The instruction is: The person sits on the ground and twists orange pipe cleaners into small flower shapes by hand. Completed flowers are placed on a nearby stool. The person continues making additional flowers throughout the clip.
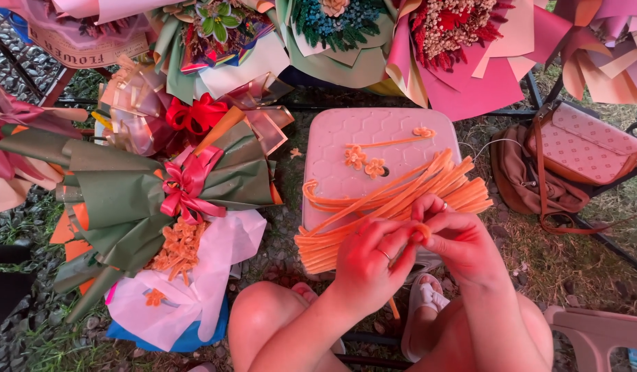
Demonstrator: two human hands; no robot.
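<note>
- Left hand (369, 265) and right hand (456, 241) are pinching, fingers curled shut, one fuzzy orange pipe-cleaner stem (420, 229), near a pale pink plastic stool (346, 145).
- Green paper-wrapped bouquet (126, 200) is lying far left.
- Pink dotted handbag (583, 145) is sitting right.

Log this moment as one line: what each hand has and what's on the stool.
left hand: pinching orange pipe cleaner | right hand: pinching same | pink stool: orange pipe cleaner bundle, three small orange flowers
</note>
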